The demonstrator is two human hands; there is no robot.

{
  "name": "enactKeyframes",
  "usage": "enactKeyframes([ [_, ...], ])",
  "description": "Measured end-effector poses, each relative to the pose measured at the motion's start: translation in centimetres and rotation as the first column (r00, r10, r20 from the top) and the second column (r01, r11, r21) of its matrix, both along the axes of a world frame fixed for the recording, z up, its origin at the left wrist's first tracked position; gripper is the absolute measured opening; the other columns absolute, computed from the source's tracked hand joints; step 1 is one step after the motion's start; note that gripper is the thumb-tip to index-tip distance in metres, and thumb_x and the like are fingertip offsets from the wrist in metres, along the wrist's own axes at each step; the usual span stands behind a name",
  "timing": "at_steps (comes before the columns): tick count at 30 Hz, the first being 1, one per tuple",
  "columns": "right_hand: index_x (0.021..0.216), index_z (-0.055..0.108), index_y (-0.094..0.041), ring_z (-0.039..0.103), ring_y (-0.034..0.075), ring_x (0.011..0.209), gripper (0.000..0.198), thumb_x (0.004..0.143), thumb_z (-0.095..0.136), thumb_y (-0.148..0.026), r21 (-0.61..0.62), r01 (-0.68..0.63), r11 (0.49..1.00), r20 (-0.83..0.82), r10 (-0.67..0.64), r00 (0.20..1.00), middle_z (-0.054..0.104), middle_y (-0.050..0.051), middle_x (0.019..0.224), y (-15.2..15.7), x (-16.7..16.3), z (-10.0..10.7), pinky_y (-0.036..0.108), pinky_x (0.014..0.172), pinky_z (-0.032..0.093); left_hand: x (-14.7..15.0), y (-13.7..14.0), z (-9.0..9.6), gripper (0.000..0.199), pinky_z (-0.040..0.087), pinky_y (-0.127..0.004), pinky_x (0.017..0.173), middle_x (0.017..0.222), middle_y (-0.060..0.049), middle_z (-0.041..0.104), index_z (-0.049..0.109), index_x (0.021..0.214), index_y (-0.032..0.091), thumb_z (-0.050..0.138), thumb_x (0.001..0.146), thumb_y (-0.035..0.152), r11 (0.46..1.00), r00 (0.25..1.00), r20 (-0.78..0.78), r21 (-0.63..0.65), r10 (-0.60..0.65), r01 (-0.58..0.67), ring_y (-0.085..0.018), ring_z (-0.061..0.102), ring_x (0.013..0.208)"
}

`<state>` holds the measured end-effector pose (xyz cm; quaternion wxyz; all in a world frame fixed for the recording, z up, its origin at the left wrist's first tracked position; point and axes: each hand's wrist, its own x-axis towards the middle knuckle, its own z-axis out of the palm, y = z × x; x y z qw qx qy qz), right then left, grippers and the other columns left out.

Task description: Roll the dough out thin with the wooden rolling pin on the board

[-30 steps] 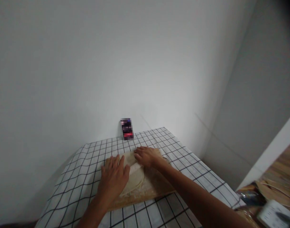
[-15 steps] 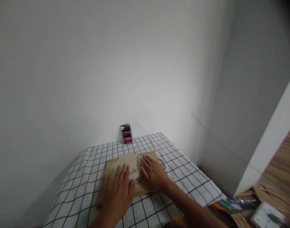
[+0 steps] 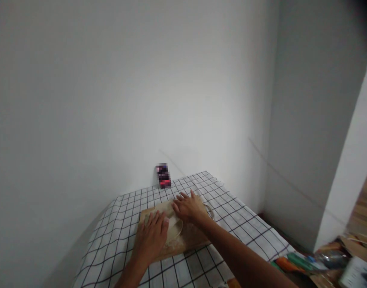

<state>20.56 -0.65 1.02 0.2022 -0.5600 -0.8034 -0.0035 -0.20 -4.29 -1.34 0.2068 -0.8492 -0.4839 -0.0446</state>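
Note:
A flat, pale sheet of dough (image 3: pixel 175 230) lies on a wooden board (image 3: pixel 191 238) with a ring-shaped handle at its right end. My left hand (image 3: pixel 153 234) rests palm down over the dough's left side, fingers stretched out. Over the dough's upper right part is my right hand (image 3: pixel 189 208), also palm down with its fingers spread. Both hands cover parts of the dough, and neither grips anything. Whitish powder shows on the board's near part.
A black and white checked cloth (image 3: pixel 231 224) covers the table. Against the wall at the back leans a blurred dark, phone-like object (image 3: pixel 163 176). A box of packets and a bottle (image 3: pixel 331 259) stands at the lower right, below table level.
My right hand has moved up and left onto the dough's far part. My left hand has stayed at the left side. The dough's near right edge now shows, and the view has tilted slightly.

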Motion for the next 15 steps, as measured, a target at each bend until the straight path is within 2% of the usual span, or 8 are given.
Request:
enactKeyframes([
  [4,0.122,0.068,-0.023,0.052,0.03,0.134,0.049,0.107,0.026,-0.042,-0.042,-0.017,0.999,-0.019,0.017,1.0,0.068,0.01,0.133,1.9,-0.8,0.4,0.066,0.116,0.019,0.1,0.5,-0.1,0.043,0.038,-0.065,0.113,0.154,-0.012,0.05,0.061,0.136,0.021,0.036,0.101,0.019,1.0,0.999,-0.017,-0.002,0.027,-0.027,-0.037,0.044,0.143],
  [9,0.116,0.069,-0.023,0.064,0.026,0.117,0.048,0.106,0.025,-0.039,-0.074,-0.044,0.996,0.013,0.045,0.999,0.073,0.01,0.122,2.3,-0.5,-0.1,0.054,0.112,0.031,1.1,-0.4,0.0,0.045,0.035,-0.067,0.113,0.153,-0.012,0.052,0.06,0.138,0.021,0.034,0.104,0.032,0.996,0.996,0.043,0.024,0.083,-0.084,-0.038,0.043,0.144],
  [12,0.123,0.066,-0.023,0.061,0.025,0.121,0.044,0.106,0.028,-0.036,-0.051,-0.061,0.997,0.016,0.062,0.998,0.069,0.01,0.131,1.9,0.2,-0.8,0.049,0.111,0.035,1.7,-0.9,0.5,0.052,0.031,-0.064,0.117,0.152,-0.014,0.052,0.055,0.143,0.017,0.032,0.104,0.042,0.993,0.988,0.121,0.043,0.1,-0.106,-0.036,0.04,0.146],
  [15,0.127,0.064,-0.021,0.054,0.026,0.132,0.042,0.105,0.031,-0.033,-0.013,-0.072,0.997,0.014,0.072,0.997,0.063,0.012,0.139,0.8,1.0,-1.4,0.046,0.111,0.035,2.5,-1.6,1.5,0.057,0.027,-0.063,0.12,0.155,-0.015,0.047,0.052,0.147,0.013,0.03,0.104,0.044,0.993,0.984,0.137,0.0,0.115,-0.116,-0.036,0.036,0.148],
])
